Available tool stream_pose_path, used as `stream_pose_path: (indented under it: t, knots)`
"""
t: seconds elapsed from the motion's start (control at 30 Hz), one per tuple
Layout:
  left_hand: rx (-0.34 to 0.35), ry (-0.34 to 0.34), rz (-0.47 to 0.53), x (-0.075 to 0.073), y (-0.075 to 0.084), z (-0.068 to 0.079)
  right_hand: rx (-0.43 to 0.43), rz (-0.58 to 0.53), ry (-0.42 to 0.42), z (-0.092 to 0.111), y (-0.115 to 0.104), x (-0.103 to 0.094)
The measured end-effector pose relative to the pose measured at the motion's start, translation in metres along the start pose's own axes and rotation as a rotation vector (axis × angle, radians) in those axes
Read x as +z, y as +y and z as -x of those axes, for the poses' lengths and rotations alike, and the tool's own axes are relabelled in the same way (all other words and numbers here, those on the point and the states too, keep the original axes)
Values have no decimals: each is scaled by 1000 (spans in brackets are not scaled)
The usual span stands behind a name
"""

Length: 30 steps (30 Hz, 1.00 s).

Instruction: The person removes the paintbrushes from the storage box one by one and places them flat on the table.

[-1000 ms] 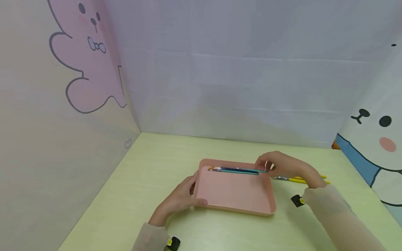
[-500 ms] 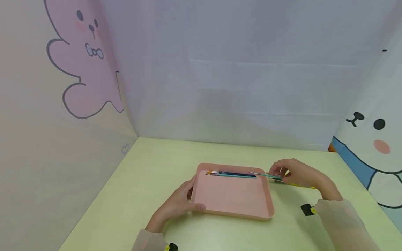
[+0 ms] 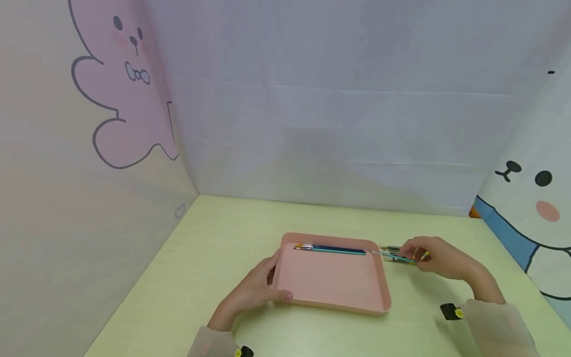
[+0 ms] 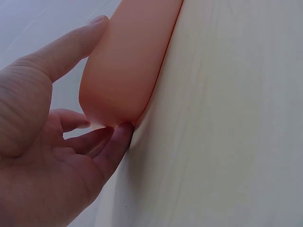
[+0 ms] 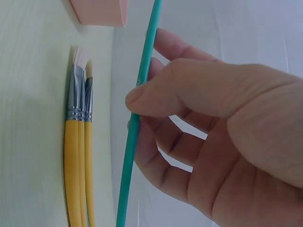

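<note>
My left hand (image 3: 256, 286) holds the left front corner of a shallow pink tray (image 3: 330, 282), thumb against the front wall and fingers at the side. In the left wrist view the thumb touches the upper edge of the tray wall (image 4: 128, 61). Two or more paintbrushes (image 3: 334, 249), dark blue and teal, lie along the tray's back part. To the right of the tray, my right hand (image 3: 439, 259) pinches a teal paintbrush (image 5: 134, 127) between thumb and fingers. Several yellow-handled paintbrushes (image 5: 75, 161) lie side by side on the table near that hand.
A pale yellow table (image 3: 214, 238) carries everything. Behind it stands a plain whitish sheet (image 3: 334, 124). Printed cartoon sheets hang at the left (image 3: 125, 99) and right (image 3: 526, 198).
My right hand has moved right, from the tray's back right corner to above the yellow paintbrushes, with the teal paintbrush in its fingers. The left hand stays at the tray.
</note>
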State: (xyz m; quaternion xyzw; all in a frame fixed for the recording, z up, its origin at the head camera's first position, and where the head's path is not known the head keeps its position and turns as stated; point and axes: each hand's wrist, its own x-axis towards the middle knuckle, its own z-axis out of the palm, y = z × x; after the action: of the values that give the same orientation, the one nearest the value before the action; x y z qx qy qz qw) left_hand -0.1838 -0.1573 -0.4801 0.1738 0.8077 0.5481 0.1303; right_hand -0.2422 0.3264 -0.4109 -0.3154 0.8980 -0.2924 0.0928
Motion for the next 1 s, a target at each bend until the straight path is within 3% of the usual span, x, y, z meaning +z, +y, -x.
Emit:
stream_pose_path:
  t: [0.3, 0.63, 1.0]
  knots:
    - [-11, -1, -15, -1, -2, 0, 0, 17, 28, 6, 7, -1]
    - [11, -21, 13, -2, -4, -1, 55, 57, 28, 10, 14, -2]
    - [17, -31, 19, -2, -3, -3, 100, 107, 20, 15, 41, 1]
